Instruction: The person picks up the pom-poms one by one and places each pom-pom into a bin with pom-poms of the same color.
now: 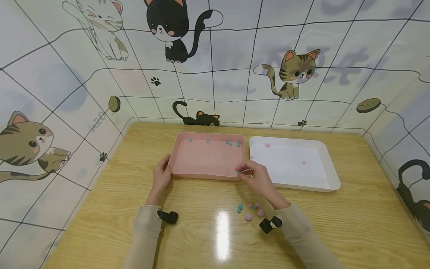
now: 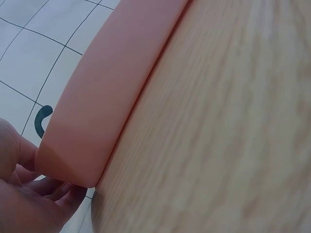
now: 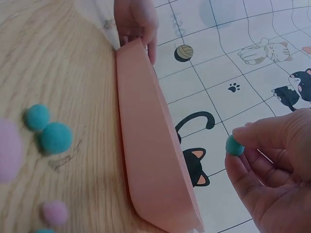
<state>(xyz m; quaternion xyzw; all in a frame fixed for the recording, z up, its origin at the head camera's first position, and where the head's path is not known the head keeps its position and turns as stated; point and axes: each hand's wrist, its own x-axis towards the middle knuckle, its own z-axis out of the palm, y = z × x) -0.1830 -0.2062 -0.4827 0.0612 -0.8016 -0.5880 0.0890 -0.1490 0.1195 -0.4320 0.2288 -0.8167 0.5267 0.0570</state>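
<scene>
My right hand [image 1: 258,178] pinches a small teal pom-pom [image 3: 234,145] between thumb and fingertip, over the near right corner of the pink tray [image 1: 205,160]. Several teal pom-poms [image 1: 207,141] lie along the far side inside that tray. At the tray's left end, my left hand [image 1: 162,177] grips the near corner; in the left wrist view its thumb and fingers wrap the corner wall [image 2: 73,160]. On the table in front of the trays is a loose group of teal pom-poms [image 3: 56,138] and pink pom-poms [image 1: 248,217] in different sizes.
A white tray [image 1: 285,175] stands just right of the pink one, with a few pink pom-poms [image 1: 304,162] inside. Both trays sit on a wooden table [image 1: 195,224] near its back edge, against walls [image 1: 231,86] covered with cat drawings.
</scene>
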